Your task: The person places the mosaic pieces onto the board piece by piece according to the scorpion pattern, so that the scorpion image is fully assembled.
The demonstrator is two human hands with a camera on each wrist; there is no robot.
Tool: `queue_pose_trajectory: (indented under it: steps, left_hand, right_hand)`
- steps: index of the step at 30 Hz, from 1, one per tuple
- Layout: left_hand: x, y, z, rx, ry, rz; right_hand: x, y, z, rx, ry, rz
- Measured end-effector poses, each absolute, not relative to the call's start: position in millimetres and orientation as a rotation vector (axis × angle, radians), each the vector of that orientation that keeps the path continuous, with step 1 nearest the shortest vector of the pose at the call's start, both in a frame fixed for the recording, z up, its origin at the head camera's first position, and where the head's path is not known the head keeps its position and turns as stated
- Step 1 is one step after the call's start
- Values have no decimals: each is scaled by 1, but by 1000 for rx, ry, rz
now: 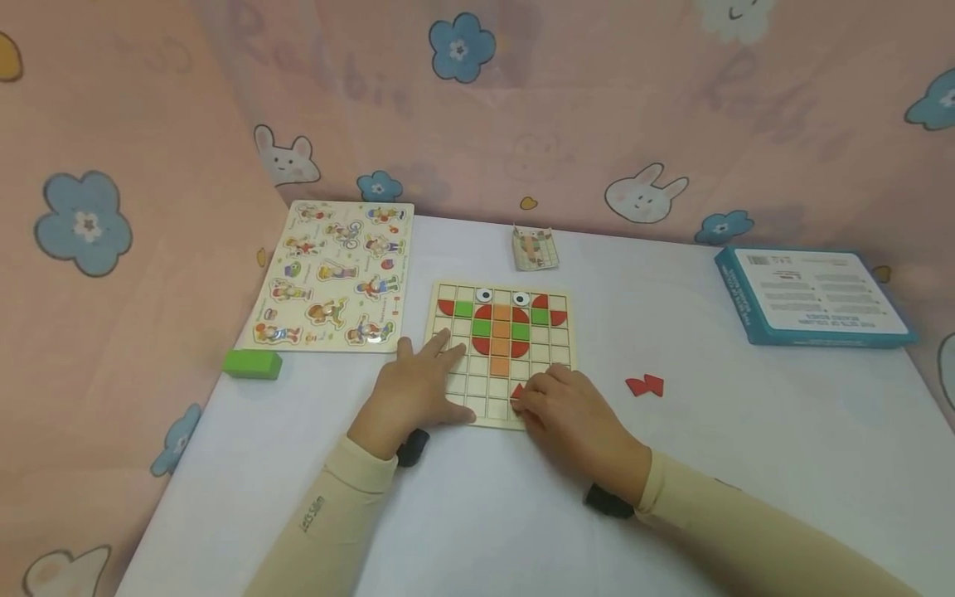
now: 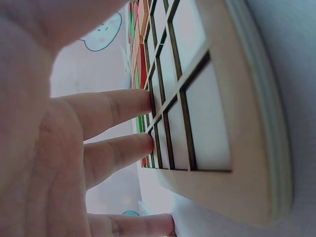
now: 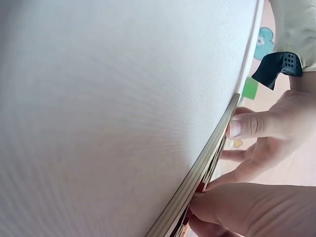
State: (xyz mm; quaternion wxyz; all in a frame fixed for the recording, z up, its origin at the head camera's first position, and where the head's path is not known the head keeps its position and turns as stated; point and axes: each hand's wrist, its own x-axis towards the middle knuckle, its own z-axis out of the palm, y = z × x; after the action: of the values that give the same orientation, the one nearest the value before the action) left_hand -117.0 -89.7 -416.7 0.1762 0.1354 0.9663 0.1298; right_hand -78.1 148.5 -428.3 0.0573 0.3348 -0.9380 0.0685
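A wooden grid board [image 1: 457, 386] lies on the table, carrying orange and green squares, red curved pieces and two eye tiles. My left hand [image 1: 410, 390] spreads over its left side, two fingertips on the grid and the thumb at the near edge. With thumb and fingers my right hand [image 1: 570, 414] pinches a red piece [image 1: 516, 405] low on the board, partly covered by the fingers. Just above that piece shows a red triangle [image 1: 520, 388]. In the right wrist view the right thumb [image 3: 217, 202] is close by the board's edge [image 3: 197, 168].
Two loose red pieces [image 1: 645, 385] lie right of the board. Behind it stands a small picture card [image 1: 535, 249]. At the left are a figure puzzle board [image 1: 313, 269] and a green block [image 1: 252, 365]; a blue-edged box [image 1: 821, 298] lies far right.
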Motion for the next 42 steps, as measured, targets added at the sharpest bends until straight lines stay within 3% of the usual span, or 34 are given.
queue_pose_trajectory:
  steps: [21, 25, 36, 42]
  left_hand:
    - [-118, -91, -416, 383, 2735, 356]
    - [-118, -91, -417, 383, 2733, 363]
    - [-116, -90, -414, 391, 2721, 394]
    - [-115, -91, -413, 386, 2723, 412]
  right_hand:
    - [-81, 149, -427, 1058, -2887, 233]
    - [-81, 156, -416, 942, -2947, 354]
    - [-89, 267, -392, 275, -3258, 343]
    - [-81, 301, -408, 291, -3269, 390]
